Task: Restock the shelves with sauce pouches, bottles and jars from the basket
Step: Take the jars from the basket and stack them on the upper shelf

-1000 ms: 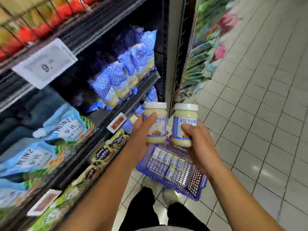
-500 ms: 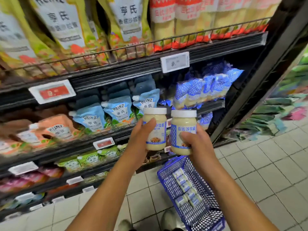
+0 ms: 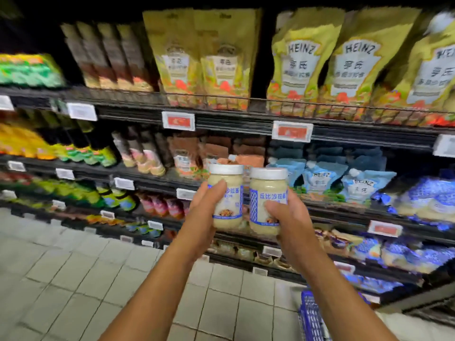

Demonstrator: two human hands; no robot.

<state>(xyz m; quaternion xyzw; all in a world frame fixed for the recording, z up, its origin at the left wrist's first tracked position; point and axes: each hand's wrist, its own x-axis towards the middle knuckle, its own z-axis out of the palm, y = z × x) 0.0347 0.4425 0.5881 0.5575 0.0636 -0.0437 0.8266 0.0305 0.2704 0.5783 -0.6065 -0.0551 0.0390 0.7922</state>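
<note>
I hold two pale salad-dressing jars with white lids and blue-and-white labels side by side in front of the shelves. My left hand [image 3: 203, 217] grips the left jar [image 3: 230, 188]. My right hand [image 3: 286, 220] grips the right jar [image 3: 268, 190]. Both jars are upright, nearly touching, level with the shelf of blue Heinz pouches [image 3: 320, 180]. The blue wire basket [image 3: 311, 316] stands on the floor at the lower right; only its corner shows.
Black shelving [image 3: 234, 119] fills the view ahead. Large yellow Heinz pouches [image 3: 300, 67] stand on the upper shelf. Orange-brown pouches [image 3: 187, 158], bottles [image 3: 145, 156] and blue packs [image 3: 428, 195] sit on the shelf below it. Price tags [image 3: 292, 131] line the shelf edges. Light floor tiles [image 3: 73, 279] spread to the lower left.
My view has swung left and upward along the shelves, so the basket has slid to the lower right edge. Both hands keep gripping the same jars at about the same height.
</note>
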